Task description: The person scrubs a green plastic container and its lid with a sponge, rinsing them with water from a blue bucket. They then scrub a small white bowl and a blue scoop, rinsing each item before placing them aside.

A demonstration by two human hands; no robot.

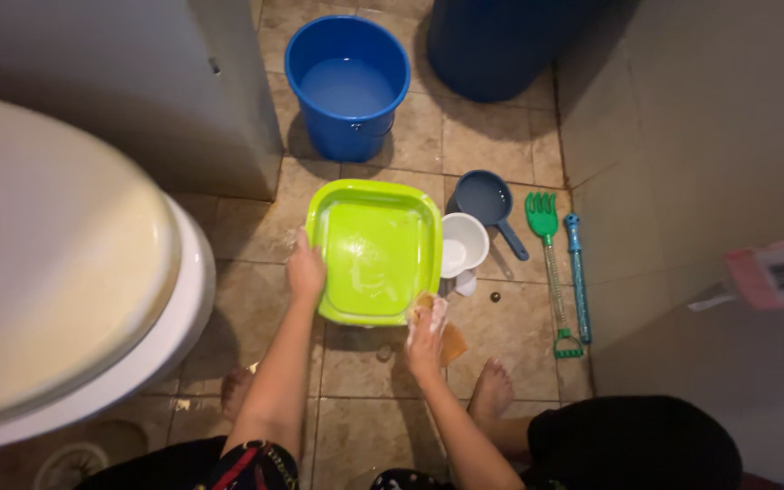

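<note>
Your knees and dark clothing fill the bottom edge, and both forearms reach out from there over the tiled floor [365,381]. Ahead of them sits the lime-green basin [376,249], square with rounded corners, resting on the floor with its wet, soapy inside facing up. Your left hand [306,270] grips its left rim, fingers curled over the edge. Your right hand [426,328] is clenched on a tan sponge [451,343] at the basin's near right corner, foam on the knuckles. Just beside the basin's right rim stands a small white cup [465,243], and touching that, farther back, lies a grey-blue dipper [485,200] with its handle pointing right. Well to the right, a green toy rake [548,263] and a blue stick-shaped toy [577,277] lie side by side along the wall. Beyond the basin stands a blue bucket [347,86] holding water, and a larger dark blue drum [501,45] sits behind it. To your left rises a white toilet [65,272] with its lid down. Your bare right foot [492,390] rests on the tiles near the sponge.
</note>
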